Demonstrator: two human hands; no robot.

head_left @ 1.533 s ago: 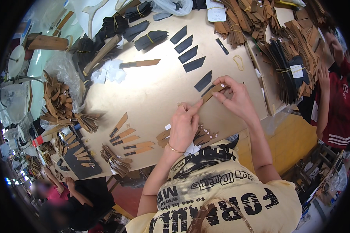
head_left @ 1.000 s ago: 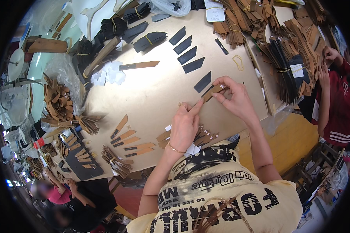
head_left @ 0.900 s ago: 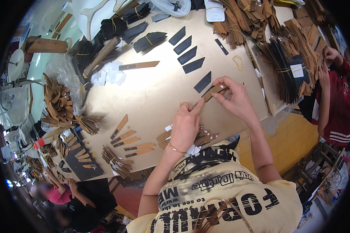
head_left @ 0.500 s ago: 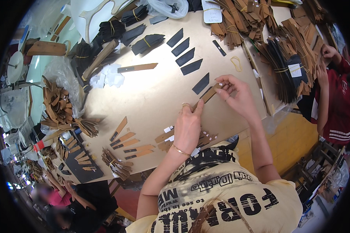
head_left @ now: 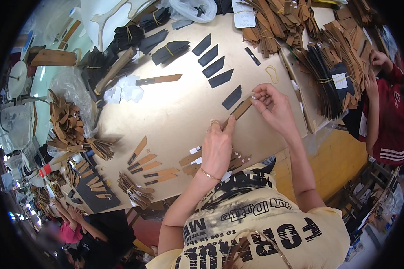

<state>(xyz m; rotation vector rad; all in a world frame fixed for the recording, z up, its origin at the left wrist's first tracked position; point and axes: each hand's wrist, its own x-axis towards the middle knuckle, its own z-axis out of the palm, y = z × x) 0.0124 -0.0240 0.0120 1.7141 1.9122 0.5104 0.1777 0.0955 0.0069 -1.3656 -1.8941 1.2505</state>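
A narrow brown leather-like strip [head_left: 243, 109] lies at two o'clock on the worktop [head_left: 175, 116], its near end pressed by the left hand's [head_left: 217, 150] forefinger, apparently for steadiness; the right hand's [head_left: 274, 105] fingers pinch its far end. Slant-cut black pieces [head_left: 213, 66] sit toward eleven o'clock, perhaps spaced for easy reach.

The pale shirt [head_left: 251, 222] bears black lettering [head_left: 280, 237], the white card [head_left: 244, 19] smaller writing.
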